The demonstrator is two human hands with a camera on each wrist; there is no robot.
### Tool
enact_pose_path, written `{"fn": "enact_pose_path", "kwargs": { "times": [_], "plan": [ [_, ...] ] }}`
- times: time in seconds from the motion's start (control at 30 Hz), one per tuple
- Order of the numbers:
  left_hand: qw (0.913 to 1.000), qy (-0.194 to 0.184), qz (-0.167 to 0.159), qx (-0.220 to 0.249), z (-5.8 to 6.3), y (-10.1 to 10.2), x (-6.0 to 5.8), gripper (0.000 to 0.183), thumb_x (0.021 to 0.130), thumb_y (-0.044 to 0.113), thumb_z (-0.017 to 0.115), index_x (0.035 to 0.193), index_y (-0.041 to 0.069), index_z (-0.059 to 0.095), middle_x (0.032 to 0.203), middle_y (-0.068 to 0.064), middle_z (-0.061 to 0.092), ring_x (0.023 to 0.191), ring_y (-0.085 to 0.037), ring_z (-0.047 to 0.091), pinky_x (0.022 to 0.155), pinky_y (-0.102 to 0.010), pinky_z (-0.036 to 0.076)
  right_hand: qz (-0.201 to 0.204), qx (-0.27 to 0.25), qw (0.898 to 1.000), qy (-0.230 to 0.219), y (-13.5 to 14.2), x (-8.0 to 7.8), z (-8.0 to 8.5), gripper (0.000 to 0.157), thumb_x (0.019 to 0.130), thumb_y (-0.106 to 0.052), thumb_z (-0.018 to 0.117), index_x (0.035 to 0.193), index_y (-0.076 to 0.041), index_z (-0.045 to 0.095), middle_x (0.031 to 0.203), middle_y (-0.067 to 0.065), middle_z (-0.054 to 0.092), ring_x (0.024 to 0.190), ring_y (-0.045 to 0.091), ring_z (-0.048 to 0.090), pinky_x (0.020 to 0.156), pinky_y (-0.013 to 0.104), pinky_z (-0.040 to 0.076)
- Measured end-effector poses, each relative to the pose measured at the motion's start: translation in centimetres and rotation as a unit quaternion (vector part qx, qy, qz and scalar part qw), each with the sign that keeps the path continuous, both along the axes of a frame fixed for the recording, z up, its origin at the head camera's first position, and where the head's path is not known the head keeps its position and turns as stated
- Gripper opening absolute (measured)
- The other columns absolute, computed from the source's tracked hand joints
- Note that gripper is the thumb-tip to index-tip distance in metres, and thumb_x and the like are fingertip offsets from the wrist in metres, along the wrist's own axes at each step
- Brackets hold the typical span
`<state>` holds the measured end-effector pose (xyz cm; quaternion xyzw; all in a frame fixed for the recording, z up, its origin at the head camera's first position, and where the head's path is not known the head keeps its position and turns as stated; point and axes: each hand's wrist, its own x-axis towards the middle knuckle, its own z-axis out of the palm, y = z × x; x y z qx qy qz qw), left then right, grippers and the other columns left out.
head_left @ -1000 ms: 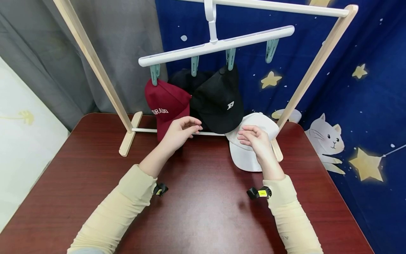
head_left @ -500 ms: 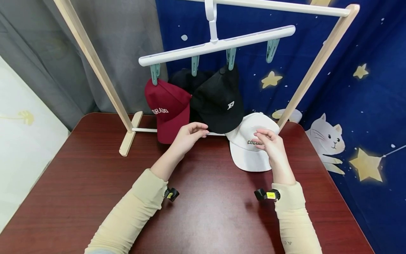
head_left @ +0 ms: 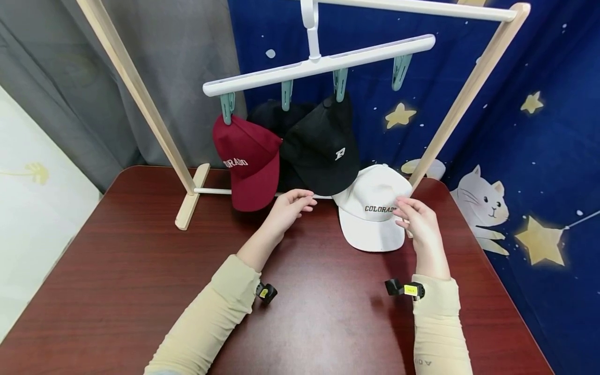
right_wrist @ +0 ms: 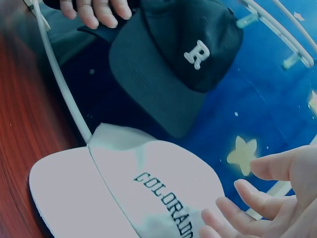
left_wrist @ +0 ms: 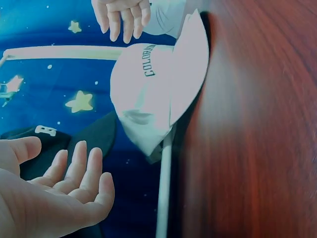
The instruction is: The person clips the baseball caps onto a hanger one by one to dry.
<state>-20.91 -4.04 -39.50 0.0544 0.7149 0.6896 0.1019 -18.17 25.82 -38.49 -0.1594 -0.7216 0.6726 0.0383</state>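
A white cap lettered COLORADO rests on the table at the foot of the rack, brim toward me. My right hand is at its right side, fingers loosely bent and holding nothing; its fingertips overlap the cap's edge in the head view. My left hand hovers below the hanging caps, relaxed, with nothing in its fingers. A red cap hangs from the leftmost clip. A black cap with a white letter R hangs from the third clip. Another dark cap hangs behind them, partly hidden.
The white hanger bar hangs from the rack's top rail. Its rightmost clip holds nothing. Wooden rack posts stand on both sides, joined low by a white rod. A dark red table lies beneath; curtains hang behind.
Both hands have moved right and slightly toward me. The right hand has slid off the front of the white cap, uncovering its lettering. The left hand no longer covers the red cap's brim.
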Motion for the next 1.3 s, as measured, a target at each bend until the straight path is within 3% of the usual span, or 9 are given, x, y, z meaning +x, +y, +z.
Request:
{"fn": "enact_pose_path", "kwargs": {
  "times": [0.27,0.5,0.8,1.2,1.3],
  "plan": [
    [0.999,-0.037,0.006,0.022,-1.4,1.2,-0.1,0.031,0.096,0.02,0.055,0.122,0.003,0.059,0.109,-0.013,0.067,0.102,-0.03,0.062,0.095,-0.052,0.041,-0.024,0.042,0.998,-0.05,0.8,0.3,-0.6,0.047,0.096,-0.025,0.058,0.133,0.004,0.049,0.117,0.009,0.057,0.099,0.014,0.059,0.077,0.022,0.052],
    [0.9983,-0.053,0.001,0.023,-2.2,2.1,0.1,0.03,0.096,0.018,0.054,0.122,0.002,0.058,0.11,-0.014,0.067,0.103,-0.031,0.062,0.093,-0.053,0.042,0.0,0.066,0.994,-0.09,1.3,0.7,-1.2,0.06,0.099,-0.036,0.049,0.141,0.005,0.038,0.134,0.018,0.045,0.109,0.023,0.052,0.088,0.031,0.048],
    [0.9977,-0.063,0.004,0.023,-3.4,3.2,0.3,0.032,0.097,0.018,0.053,0.122,-0.001,0.057,0.109,-0.016,0.067,0.104,-0.033,0.062,0.091,-0.051,0.045,0.012,0.072,0.992,-0.106,1.9,1.0,-1.8,0.062,0.1,-0.037,0.044,0.144,0.006,0.033,0.139,0.023,0.041,0.099,0.014,0.056,0.087,0.033,0.049],
    [0.9962,-0.085,-0.004,0.018,-4.6,4.6,0.3,0.036,0.097,0.018,0.053,0.126,-0.003,0.054,0.112,-0.018,0.066,0.104,-0.033,0.062,0.089,-0.05,0.046,0.029,0.043,0.989,-0.14,2.5,1.2,-2.1,0.076,0.098,-0.046,0.042,0.15,0.004,0.017,0.146,0.027,0.031,0.127,0.034,0.04,0.09,0.034,0.048],
    [0.9955,-0.093,-0.007,0.02,-4.4,4.7,0.4,0.036,0.097,0.017,0.052,0.127,-0.004,0.053,0.115,-0.021,0.064,0.106,-0.036,0.061,0.09,-0.051,0.045,0.035,0.038,0.988,-0.146,2.6,1.2,-2.1,0.077,0.098,-0.046,0.041,0.15,0.004,0.013,0.147,0.029,0.029,0.129,0.035,0.037,0.09,0.034,0.047]
  ]
}}
